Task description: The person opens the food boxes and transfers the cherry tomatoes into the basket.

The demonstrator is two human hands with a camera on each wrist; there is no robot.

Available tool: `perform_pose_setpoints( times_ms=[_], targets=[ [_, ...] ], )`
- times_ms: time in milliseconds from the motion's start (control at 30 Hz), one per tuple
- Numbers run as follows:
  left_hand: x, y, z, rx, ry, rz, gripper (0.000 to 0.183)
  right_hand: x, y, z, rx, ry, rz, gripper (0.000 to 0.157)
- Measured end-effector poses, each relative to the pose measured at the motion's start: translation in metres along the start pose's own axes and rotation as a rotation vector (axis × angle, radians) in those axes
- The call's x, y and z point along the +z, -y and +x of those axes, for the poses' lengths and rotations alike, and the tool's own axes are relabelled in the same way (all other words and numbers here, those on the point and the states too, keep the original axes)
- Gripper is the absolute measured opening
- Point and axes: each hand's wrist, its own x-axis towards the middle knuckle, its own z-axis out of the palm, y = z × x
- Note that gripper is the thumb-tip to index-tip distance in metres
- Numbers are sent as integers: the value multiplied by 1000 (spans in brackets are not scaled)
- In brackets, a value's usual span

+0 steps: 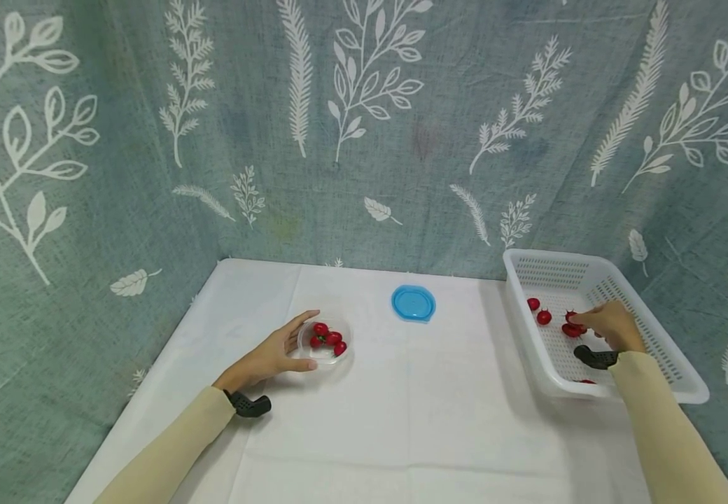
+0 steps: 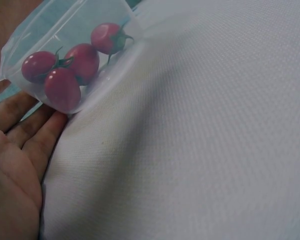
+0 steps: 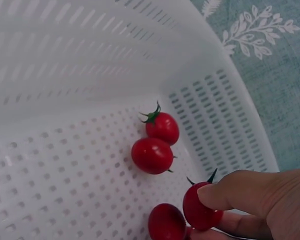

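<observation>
At the left of the table, a clear plastic container (image 1: 343, 355) holds several cherry tomatoes (image 1: 334, 338) with green stems. My left hand (image 1: 274, 355) rests beside it, fingers and thumb spread around its near-left side. In the left wrist view the fingers (image 2: 46, 131) lie extended by the container's lower wall. Over in the white basket (image 1: 547, 364), my right hand (image 1: 616, 326) pinches a red cherry tomato (image 3: 199, 207) between thumb and fingers. Directly below that one is another tomato (image 3: 166, 223), partly hidden by the hand.
Two more tomatoes (image 3: 153, 155) lie against each other on the basket's perforated floor. A blue lid (image 1: 413, 303) lies flat at the table's back middle. White cloth (image 1: 439, 420) covers the table, and a green leaf-patterned curtain (image 1: 402, 189) hangs behind and at both sides.
</observation>
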Motion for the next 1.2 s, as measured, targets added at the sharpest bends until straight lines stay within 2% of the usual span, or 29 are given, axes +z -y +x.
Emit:
perform_pose_setpoints(
  times_ms=[167,400,600,767,1200],
  targets=[
    [1,2,-1,-5,-2,3,106,0,-2,-3,-21,-7,-32,45],
    [2,2,-1,7,1,-3,108,-1,0,-6,-2,-25,-27,52],
    [2,1,-2,2,0,-11,107,1,11,-9,-16,-44,-23,57],
    [2,1,-3,-3,-3,-8,107,7,30,-15,-36,-59,11,59],
    [2,-2,-1,3,-3,3,105,39,98,-31,-225,-76,38,51]
  ],
)
